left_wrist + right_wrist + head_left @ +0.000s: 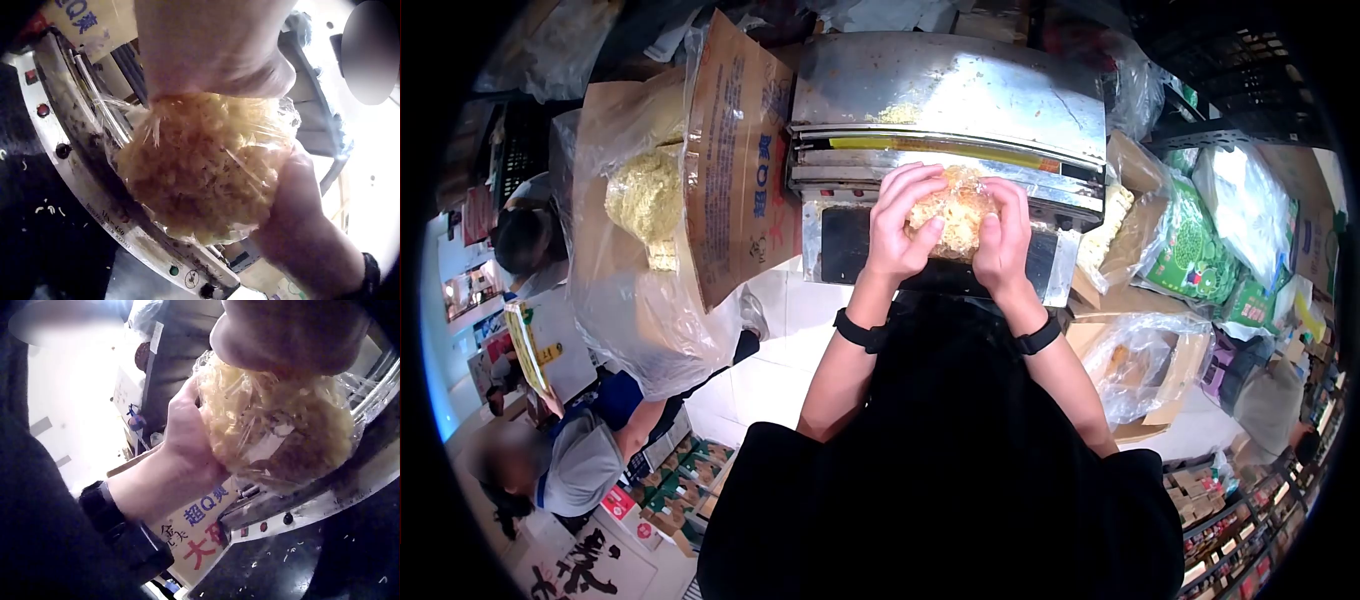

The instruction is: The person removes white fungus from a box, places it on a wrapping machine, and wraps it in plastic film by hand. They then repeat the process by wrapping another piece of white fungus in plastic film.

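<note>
My left hand (900,232) and right hand (1003,238) grip a bundle of pale yellow noodles (948,226) from both sides. Clear, crinkled plastic film is wrapped round the noodles (200,165). Fingers curve over the far side of the bundle, with the thumbs on the near side. In the right wrist view the left hand (187,434) cups one flank of the film-covered noodles (281,434). The bundle is held up over the front of a metal film wrapping machine (870,170), above its black plate (850,245).
Left of the machine stands an open cardboard box (740,170) lined with plastic, holding loose noodles (640,200). Another box with noodles (1105,230) is at the right, beside green bags (1200,240). Noodle scraps (290,550) lie on the black plate. A person (585,465) is at the lower left.
</note>
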Available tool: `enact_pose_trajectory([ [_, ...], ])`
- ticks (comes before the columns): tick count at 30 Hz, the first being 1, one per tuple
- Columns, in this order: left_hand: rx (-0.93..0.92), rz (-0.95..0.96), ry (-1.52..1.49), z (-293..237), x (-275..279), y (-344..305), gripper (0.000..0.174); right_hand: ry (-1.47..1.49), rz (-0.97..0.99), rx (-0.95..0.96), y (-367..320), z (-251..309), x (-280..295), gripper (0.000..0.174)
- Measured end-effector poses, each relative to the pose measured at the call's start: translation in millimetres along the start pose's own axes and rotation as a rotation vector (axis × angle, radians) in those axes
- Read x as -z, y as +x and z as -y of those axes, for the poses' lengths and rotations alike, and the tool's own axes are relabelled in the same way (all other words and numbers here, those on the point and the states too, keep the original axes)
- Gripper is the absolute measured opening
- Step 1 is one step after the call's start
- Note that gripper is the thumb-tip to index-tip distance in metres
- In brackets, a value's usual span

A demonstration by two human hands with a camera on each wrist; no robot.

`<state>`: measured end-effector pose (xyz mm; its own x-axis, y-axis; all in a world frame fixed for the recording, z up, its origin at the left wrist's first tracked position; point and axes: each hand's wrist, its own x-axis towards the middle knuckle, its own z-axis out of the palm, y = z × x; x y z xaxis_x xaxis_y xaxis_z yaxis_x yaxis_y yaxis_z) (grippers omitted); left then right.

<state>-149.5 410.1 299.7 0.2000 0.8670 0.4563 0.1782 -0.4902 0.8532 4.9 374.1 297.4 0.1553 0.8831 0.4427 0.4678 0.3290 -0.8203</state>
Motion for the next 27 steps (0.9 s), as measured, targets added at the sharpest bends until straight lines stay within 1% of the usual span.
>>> enact_pose_trajectory([
  [4, -0.035, 0.020, 0.062, -3, -1, 3, 0.036, -0.002, 0.022, -0.075, 3, 4, 1, 0.033],
  [6, -0.043, 0.025, 0.072, -5, -1, 7, 0.035, -0.067, -0.001, -0.027, 5, 1, 0, 0.034],
  [8, -0.053, 0.029, 0.081, -6, -4, 9, 0.034, -0.064, -0.002, -0.002, 7, 0, 0, 0.035],
  [10, -0.014, 0.009, 0.115, -10, -7, 10, 0.031, -0.062, -0.002, 0.023, 8, 1, 1, 0.036],
  [12, -0.003, -0.008, 0.132, -18, -9, 11, 0.029, -0.015, 0.005, -0.055, 8, 5, 4, 0.039],
  [16, -0.018, -0.061, 0.136, -35, -7, 13, 0.027, 0.014, -0.021, -0.070, 11, 22, 10, 0.039],
  [21, -0.036, -0.070, 0.123, -48, -1, 9, 0.026, -0.038, -0.010, 0.056, 12, 39, 16, 0.037],
  [23, -0.050, -0.073, 0.145, -51, 0, 6, 0.029, -0.042, -0.009, 0.078, 11, 41, 17, 0.038],
  [27, -0.056, -0.102, 0.119, -55, 1, 2, 0.027, -0.055, -0.022, 0.123, 8, 45, 18, 0.039],
])
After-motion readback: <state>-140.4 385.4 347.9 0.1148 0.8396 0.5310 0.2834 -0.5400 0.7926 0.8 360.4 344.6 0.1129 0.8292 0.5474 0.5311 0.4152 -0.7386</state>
